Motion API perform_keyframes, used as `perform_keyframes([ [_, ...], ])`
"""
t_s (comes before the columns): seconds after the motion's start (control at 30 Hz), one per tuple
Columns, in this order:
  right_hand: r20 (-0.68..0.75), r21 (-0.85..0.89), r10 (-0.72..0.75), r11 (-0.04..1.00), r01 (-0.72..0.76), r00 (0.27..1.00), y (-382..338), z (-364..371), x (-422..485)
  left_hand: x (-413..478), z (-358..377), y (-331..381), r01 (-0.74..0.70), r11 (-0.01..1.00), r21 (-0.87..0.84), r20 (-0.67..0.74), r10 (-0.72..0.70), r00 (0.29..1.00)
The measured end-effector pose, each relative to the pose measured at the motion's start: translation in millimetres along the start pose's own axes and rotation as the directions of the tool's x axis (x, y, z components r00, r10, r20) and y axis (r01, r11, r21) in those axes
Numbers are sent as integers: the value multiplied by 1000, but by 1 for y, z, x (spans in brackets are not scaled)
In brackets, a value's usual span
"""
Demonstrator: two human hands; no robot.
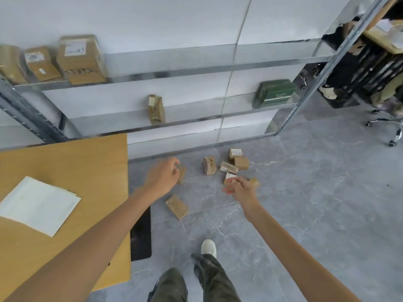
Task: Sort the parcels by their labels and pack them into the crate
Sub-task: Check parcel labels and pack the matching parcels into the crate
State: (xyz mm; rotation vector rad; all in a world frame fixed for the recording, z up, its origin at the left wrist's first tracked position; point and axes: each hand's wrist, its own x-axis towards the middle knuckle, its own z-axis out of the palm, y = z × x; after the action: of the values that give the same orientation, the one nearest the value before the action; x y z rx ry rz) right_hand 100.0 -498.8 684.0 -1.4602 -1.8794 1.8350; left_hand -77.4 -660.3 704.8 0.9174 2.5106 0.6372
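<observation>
Several small brown cardboard parcels lie scattered on the grey floor: one upright, a cluster with a labelled parcel by the shelf base, and a flat parcel nearer me. My left hand reaches out with loosely curled fingers in front of another parcel, which it partly hides. My right hand is stretched forward with relaxed fingers above a white-labelled parcel. Both hands look empty, though motion blur softens the fingers.
A metal shelf rack along the wall carries brown boxes at top left, one small upright parcel and a green box. A wooden table with white sheets stands at left. An office chair is at far right.
</observation>
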Motion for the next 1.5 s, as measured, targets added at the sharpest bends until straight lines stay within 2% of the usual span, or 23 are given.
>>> perform_keyframes([
  [0.13, 101, -42, 179, 984, -175, 979, 16, 16, 52, 33, 35, -31, 138, 990, -21, 77, -136, 988],
  [0.23, 165, -89, 366, 931, -355, 916, 57, 39, 95, 58, 83, -78, 280, 960, -2, 151, -277, 949],
  [0.33, 209, -137, 510, 860, -492, 834, 124, 71, 146, 84, 157, -135, 421, 906, 36, 214, -419, 883],
  [0.47, 270, -190, 622, 783, -593, 735, 239, 128, 233, 135, 276, -223, 519, 853, 58, 270, -514, 814],
  [0.57, 331, -234, 677, 734, -638, 657, 329, 175, 306, 181, 369, -293, 526, 846, 91, 311, -526, 792],
  [0.7, 397, -311, 705, 705, -637, 587, 442, 234, 408, 242, 479, -393, 448, 883, 139, 336, -468, 817],
  [0.77, 450, -328, 720, 684, -652, 529, 489, 260, 452, 269, 522, -438, 459, 874, 159, 369, -483, 794],
  [0.83, 529, -323, 723, 656, -682, 445, 520, 283, 480, 288, 555, -470, 510, 852, 118, 439, -506, 742],
  [0.9, 563, -258, 710, 637, -727, 422, 542, 299, 497, 297, 577, -485, 582, 813, 22, 490, -516, 702],
  [0.97, 569, -205, 713, 606, -768, 411, 541, 302, 497, 295, 583, -482, 617, 786, -36, 456, -537, 710],
  [1.03, 554, -186, 698, 635, -750, 454, 520, 289, 488, 290, 570, -464, 623, 779, -72, 385, -555, 738],
  [1.1, 512, -151, 672, 684, -714, 535, 480, 264, 473, 285, 535, -435, 638, 760, -123, 368, -562, 741],
  [1.17, 490, -99, 605, 754, -650, 628, 422, 236, 458, 286, 488, -398, 609, 773, -177, 336, -534, 776],
  [1.3, 407, 46, 445, 862, -505, 798, 275, 168, 419, 286, 364, -289, 528, 777, -343, 199, -489, 849],
  [1.4, 376, 145, 291, 919, -366, 880, 155, 116, 374, 281, 261, -190, 451, 753, -479, 73, -478, 875],
  [1.5, 333, 240, 88, 955, -175, 939, 39, 66, 320, 265, 151, -99, 387, 710, -588, 33, -457, 889],
])
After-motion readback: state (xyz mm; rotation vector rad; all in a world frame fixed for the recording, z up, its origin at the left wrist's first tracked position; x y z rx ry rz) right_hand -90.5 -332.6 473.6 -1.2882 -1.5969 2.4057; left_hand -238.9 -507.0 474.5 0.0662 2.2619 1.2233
